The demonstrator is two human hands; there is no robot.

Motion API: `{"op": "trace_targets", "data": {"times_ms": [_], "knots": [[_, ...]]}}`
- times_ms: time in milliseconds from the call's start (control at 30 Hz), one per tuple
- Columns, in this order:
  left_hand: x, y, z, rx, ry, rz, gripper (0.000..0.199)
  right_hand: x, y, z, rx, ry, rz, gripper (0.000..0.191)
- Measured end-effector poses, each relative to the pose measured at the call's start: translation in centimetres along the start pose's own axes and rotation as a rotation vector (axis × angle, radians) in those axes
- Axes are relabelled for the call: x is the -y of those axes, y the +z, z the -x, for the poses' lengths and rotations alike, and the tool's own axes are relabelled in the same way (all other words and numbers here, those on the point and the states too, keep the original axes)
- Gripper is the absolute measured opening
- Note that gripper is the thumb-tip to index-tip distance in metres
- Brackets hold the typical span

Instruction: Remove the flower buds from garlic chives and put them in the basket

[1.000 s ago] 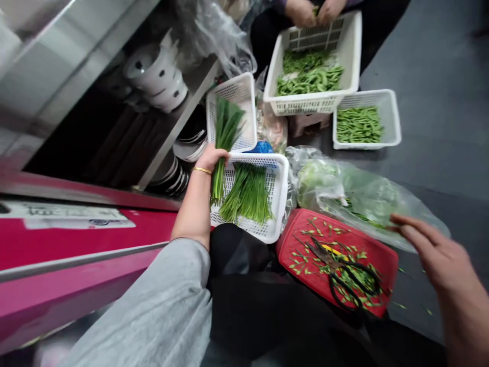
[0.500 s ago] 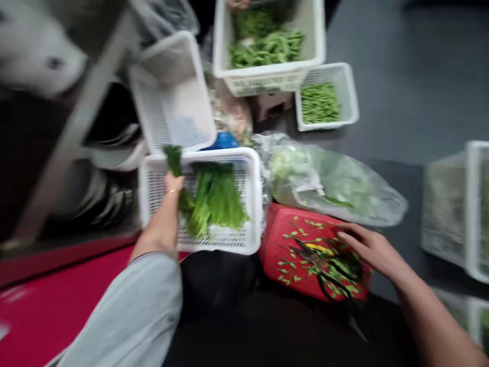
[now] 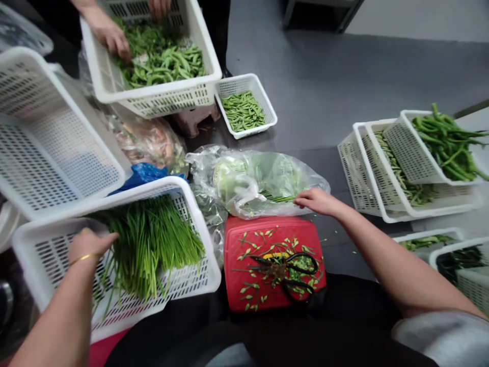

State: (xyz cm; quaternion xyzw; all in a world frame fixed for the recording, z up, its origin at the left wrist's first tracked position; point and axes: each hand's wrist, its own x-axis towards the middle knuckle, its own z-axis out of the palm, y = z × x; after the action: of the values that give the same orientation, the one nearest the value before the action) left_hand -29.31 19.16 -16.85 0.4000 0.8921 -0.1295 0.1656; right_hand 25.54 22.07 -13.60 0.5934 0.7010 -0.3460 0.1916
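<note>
My left hand (image 3: 87, 247), a gold bracelet at its wrist, is over the left part of a white basket (image 3: 214, 275). Its thumb stretches toward a thick bundle of garlic chives (image 3: 153, 244) lying there; the other fingers are partly hidden, and no bunch shows in its grip. At the plastic bag (image 3: 267, 168), my right hand (image 3: 317, 200) has its fingers closed at the ends of a few thin green chive stems (image 3: 278, 197). Below them lie black-handled scissors (image 3: 284, 267) on a red surface (image 3: 237, 239) strewn with cut chive buds and stem pieces.
Across from me, another person's hands (image 3: 114, 41) work in a large basket of green pods (image 3: 171, 66). A small basket of green beans (image 3: 244, 111) stands on the grey floor (image 3: 305, 92). White baskets (image 3: 367, 168) are stacked at right; another basket (image 3: 57, 148) is at upper left.
My left hand has let go of a bunch of chives, which now lies with the others. My right hand has gone from beside the scissors to the stems at the bag. The view has shifted rightward.
</note>
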Motion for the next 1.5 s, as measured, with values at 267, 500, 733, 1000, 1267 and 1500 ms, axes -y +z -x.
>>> {"op": "trace_targets", "data": {"times_ms": [267,500,733,1000,1267,1500], "knots": [[-18.4,-4.7,17.2,0.373,1.372,0.439,0.029,-3.0,0.5,-11.0,-0.14,0.188,0.069,0.062],[-37.4,7.2,16.6,0.417,1.139,-0.104,0.041,-5.0,-1.7,-9.8,-0.438,-0.051,0.041,0.061],[-37.7,5.0,11.2,-0.04,1.025,-0.132,0.079,-4.3,4.6,-12.3,-0.013,-0.194,0.237,0.029],[-35.8,8.1,18.4,0.576,1.25,-0.505,0.045,-7.6,8.8,-10.1,0.013,-0.237,0.329,0.036],[-33.5,9.9,18.8,0.683,1.346,-0.427,0.031,-10.1,8.3,-14.0,-0.032,-0.257,0.421,0.096],[-33.0,9.8,18.6,0.659,1.395,-0.53,0.04,-8.5,9.8,-13.1,-0.029,-0.239,0.507,0.064]]}}
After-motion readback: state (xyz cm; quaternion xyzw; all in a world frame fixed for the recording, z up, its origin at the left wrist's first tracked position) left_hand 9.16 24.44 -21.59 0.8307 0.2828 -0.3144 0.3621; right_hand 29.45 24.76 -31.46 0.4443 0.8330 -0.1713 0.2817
